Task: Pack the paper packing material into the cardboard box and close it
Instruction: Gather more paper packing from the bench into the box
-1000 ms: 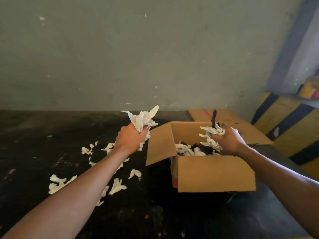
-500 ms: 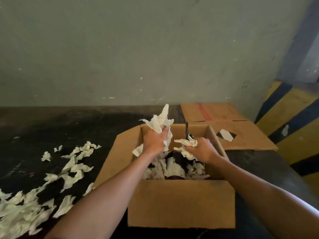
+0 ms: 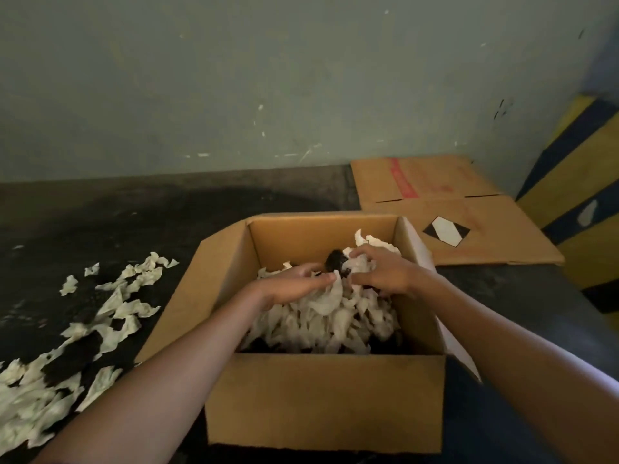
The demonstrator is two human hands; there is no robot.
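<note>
Cardboard box (image 3: 321, 400) sits open on the dark floor (image 3: 174, 226), flaps splayed out, and both hands are down inside it. Left hand (image 3: 290, 287) lies low over the pile of white paper packing material (image 3: 321, 316), fingers fairly straight and close together, tips touching a pale sheet near the middle. It looks more like pressing or laying paper down than gripping, with nothing clearly curled around anything. Right hand (image 3: 382, 272) is further back toward the right wall of the box, fingers bent over a crumpled wad of the same paper, so it seems clamped on that bunch. A small dark object (image 3: 336, 259) pokes up between the two hands; can't tell what it is, or whether either hand actually holds it.

Plenty of paper is already in the box, covering most of the bottom. A lot more loose scraps (image 3: 110, 316) are scattered on the floor to the left, well apart from the box. A flattened cardboard sheet (image 3: 469, 212) lies behind and to the right, against the greenish wall (image 3: 234, 78).
</note>
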